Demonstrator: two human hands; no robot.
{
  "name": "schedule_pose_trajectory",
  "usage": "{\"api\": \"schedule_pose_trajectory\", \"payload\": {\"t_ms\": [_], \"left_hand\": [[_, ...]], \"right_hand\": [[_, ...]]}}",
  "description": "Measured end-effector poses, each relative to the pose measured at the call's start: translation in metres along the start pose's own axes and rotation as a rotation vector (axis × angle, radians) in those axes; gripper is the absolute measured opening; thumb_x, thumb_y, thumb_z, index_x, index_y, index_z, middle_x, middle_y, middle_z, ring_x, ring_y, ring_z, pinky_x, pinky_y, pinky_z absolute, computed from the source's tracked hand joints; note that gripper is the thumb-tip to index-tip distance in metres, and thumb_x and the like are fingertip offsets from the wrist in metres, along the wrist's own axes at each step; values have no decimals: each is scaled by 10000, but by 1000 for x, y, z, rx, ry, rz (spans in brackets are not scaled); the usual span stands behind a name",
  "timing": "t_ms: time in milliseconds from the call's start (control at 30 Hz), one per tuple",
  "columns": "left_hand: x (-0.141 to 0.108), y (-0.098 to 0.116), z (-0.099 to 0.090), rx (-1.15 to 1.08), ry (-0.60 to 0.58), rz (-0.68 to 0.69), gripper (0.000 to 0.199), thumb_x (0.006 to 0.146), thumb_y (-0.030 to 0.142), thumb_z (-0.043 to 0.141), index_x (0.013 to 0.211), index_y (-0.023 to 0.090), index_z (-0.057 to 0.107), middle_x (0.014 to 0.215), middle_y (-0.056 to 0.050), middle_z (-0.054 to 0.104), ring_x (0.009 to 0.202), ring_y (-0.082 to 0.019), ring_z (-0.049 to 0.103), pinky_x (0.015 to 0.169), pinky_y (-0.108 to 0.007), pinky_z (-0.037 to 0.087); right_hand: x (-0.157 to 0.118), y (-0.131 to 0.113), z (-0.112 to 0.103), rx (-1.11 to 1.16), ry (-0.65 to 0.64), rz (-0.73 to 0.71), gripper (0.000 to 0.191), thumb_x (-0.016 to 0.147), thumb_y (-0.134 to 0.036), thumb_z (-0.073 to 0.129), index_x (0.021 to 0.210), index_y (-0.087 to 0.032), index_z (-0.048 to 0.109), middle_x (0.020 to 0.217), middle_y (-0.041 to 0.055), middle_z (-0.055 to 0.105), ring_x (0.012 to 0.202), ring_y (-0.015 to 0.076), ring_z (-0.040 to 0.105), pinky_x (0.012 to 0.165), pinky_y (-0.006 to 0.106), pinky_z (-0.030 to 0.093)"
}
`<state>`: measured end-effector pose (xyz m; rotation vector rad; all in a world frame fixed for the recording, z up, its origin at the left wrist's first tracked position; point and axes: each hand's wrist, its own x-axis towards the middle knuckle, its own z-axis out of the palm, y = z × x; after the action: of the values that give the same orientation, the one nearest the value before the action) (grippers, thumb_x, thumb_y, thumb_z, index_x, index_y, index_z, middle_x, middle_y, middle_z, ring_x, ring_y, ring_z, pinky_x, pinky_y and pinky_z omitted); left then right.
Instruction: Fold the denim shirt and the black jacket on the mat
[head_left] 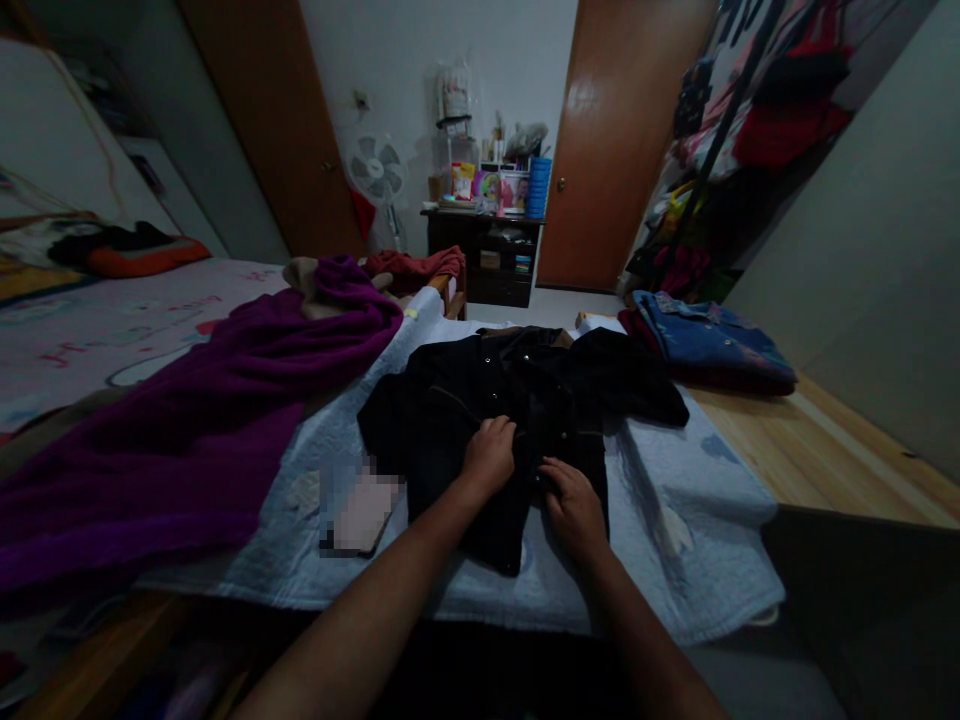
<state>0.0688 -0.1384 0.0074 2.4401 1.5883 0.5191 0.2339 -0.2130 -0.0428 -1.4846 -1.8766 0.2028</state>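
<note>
A black jacket (pixel 442 365) with metal snap buttons lies front up on a pale blue quilted cover, its sleeves out to both sides. The front hangs partly apart below the collar. My left hand (pixel 491 457) is closed on the left front panel, fingers curled into the cloth near the middle. Lower and to the right, my right hand (pixel 576 505) grips the edge of the other front panel, its fingertips bent around the fabric. Exactly what the fingertips pinch is partly hidden by the dark cloth.
The quilted cover (pixel 697 500) spreads beneath the jacket. A purple blanket (pixel 225 400) lies at left, with a blurred flat object (pixel 365 512) nearby. Folded clothes (pixel 712 335) sit on a wooden surface (pixel 847 450) at right. A fan (pixel 377 168) and dark cabinet (pixel 480 260) stand behind.
</note>
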Motion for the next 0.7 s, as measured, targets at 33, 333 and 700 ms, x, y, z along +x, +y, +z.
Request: {"api": "schedule_pose_trajectory", "payload": {"t_ms": [33, 333, 700], "left_hand": [[10, -3, 1, 56, -36, -22, 393, 878, 69, 359, 1208, 177, 543, 1249, -106, 546, 1158, -220, 491, 955, -345, 416], [68, -27, -2, 152, -271, 6, 216, 836, 197, 517, 938, 241, 702, 1021, -73, 664, 923, -230, 635, 781, -314, 468], [80, -42, -46, 128, 81, -94, 337, 889, 138, 353, 1107, 224, 596, 1122, -60, 630, 1017, -213, 599, 861, -311, 448]], "right_hand": [[0, 1, -1, 5, 1, 2, 381, 761, -76, 482, 1079, -197, 652, 1191, 72, 643, 1147, 223, 555, 1028, 448, 399], [-4, 0, -3, 49, 36, 6, 378, 747, -60, 479, 1053, -196, 655, 1160, 72, 659, 1128, 223, 566, 1010, 446, 406], [-5, -2, -8, 81, -5, -50, 371, 710, -53, 462, 948, -229, 686, 1154, 44, 665, 1130, 222, 564, 998, 446, 393]]}}
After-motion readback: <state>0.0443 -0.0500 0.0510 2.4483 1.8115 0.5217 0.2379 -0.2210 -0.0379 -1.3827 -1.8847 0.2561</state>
